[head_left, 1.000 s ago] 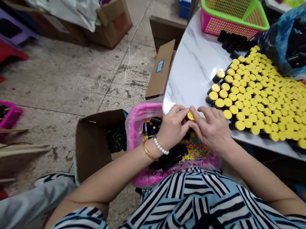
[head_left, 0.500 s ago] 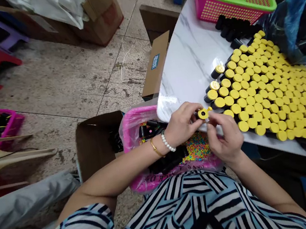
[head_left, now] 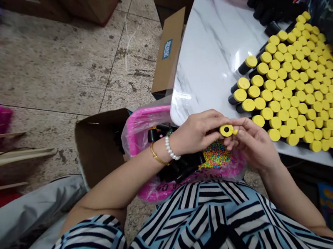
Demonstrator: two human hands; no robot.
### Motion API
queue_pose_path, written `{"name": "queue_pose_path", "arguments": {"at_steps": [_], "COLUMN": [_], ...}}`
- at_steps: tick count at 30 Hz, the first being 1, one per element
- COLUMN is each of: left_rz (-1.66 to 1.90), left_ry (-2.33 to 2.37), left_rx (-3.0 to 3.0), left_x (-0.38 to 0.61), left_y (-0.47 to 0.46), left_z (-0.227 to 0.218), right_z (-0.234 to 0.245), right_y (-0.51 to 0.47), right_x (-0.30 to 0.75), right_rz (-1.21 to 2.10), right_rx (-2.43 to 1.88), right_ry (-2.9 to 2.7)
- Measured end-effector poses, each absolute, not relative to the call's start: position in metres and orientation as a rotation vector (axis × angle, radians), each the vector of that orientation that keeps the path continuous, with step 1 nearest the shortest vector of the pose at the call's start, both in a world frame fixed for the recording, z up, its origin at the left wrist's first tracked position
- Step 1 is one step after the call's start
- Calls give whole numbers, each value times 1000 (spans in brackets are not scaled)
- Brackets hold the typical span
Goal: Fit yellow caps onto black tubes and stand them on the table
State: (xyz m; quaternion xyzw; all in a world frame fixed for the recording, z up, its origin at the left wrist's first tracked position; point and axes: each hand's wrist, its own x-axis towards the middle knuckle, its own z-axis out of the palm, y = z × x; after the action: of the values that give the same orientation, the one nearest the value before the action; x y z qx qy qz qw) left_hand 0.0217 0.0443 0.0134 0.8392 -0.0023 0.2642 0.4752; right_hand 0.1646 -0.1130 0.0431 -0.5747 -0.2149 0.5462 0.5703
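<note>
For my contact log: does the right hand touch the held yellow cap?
Touching. Head view shows right hand fingertips against the yellow cap, which the left hand holds.

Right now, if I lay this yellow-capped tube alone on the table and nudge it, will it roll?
Probably yes: the yellow-capped tube looks round, and the table is glossy and flat. It likely feels stiff and light, since the left hand and right hand hold it in their fingers. Neighbours in the stacked tubes could stop it.

Yellow caps (head_left: pixel 300 90) top black tubes (head_left: pixel 242 69) on the white, grey-veined table (head_left: pixel 206 59). Near left, a pink basin (head_left: pixel 140 119) holds multicoloured beads (head_left: pixel 217 156). The shirt (head_left: pixel 186 230) is striped blue, white, black.
</note>
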Motion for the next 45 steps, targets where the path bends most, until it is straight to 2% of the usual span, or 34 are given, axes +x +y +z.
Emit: {"name": "queue_pose_path", "arguments": {"at_steps": [8,15,19,25,30,36,39,45], "left_rz": [657,731,712,684,470,109,-20,-67], "left_ry": [52,429,450,432,499,364,299,391], "left_rx": [2069,2073,1968,1858,2259,2716,2642,2432], "left_x": [19,36,53,-1,-44,-7,4,3], "left_y": [39,20,14,2,-10,-11,-11,-15], "left_z": [12,18,17,7,-26,-56,-58,-55], "right_z": [44,23,18,-2,-41,-49,-43,-48], "right_y": [-100,-113,-128,-179,-187,-164,-173,-193], "right_x": [153,119,116,140,148,145,151,158], "right_rz": [1171,699,573,585,699,647,642,681], "right_rx": [-1565,-1510,-1533,-1749,-2010,-2479,-2476,-2204], "right_ry": [-571,-667,-693,-952,-1514,-1835,-1787,-1626]}}
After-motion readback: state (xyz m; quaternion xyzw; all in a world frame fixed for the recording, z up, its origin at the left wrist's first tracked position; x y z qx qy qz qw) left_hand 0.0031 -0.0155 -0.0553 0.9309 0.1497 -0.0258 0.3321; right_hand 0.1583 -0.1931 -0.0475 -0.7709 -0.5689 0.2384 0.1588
